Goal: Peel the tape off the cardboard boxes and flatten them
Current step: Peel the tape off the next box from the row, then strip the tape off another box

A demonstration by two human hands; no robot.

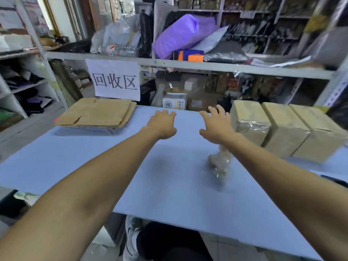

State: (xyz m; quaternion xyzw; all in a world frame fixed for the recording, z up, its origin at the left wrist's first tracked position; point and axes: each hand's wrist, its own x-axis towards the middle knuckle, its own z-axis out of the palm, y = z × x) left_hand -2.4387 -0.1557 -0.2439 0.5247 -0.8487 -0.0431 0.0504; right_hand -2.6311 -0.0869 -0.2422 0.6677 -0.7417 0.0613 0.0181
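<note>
Three taped cardboard boxes stand in a row at the table's right: the nearest box [250, 120], a middle one [284, 127] and a far one [318, 132]. A stack of flattened cardboard [96, 113] lies at the far left. A crumpled wad of clear tape [219, 162] sits under my right forearm. My left hand [162, 124] hovers over the table's middle with fingers spread, holding nothing. My right hand [217, 122] is stretched out with straight fingers just left of the nearest box, not touching it.
The blue table [169, 185] runs under a metal shelf [188, 65] that carries bags and a plastic bottle [118, 49]. A white paper sign [114, 80] hangs from the shelf above the flat stack. Small boxes sit on the floor behind the table.
</note>
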